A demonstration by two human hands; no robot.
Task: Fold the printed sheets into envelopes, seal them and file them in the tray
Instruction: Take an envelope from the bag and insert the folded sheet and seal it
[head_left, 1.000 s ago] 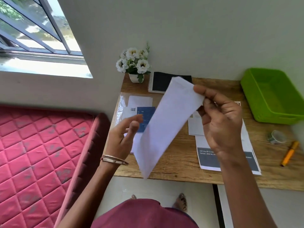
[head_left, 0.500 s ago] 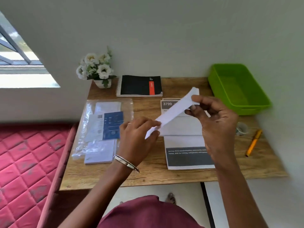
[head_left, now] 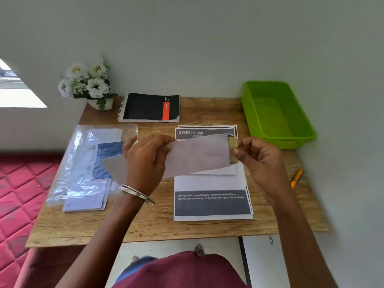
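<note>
Both hands had lowered the envelope (head_left: 197, 154) level above the printed sheets (head_left: 212, 183) — left hand (head_left: 145, 161) pinching one end, right hand (head_left: 255, 156) pinching the flap end — ready for opening; the tray (head_left: 307, 129) held nothing.

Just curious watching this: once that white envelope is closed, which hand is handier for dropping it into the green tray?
Probably the right hand. It grips the envelope at the end nearer the green tray, which sits on that side; the left hand would have to cross over.

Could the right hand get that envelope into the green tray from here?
Probably yes. The right hand pinches the envelope at its right end, the green tray sits open just beyond it, and nothing stands between. The left hand must let go first.
</note>
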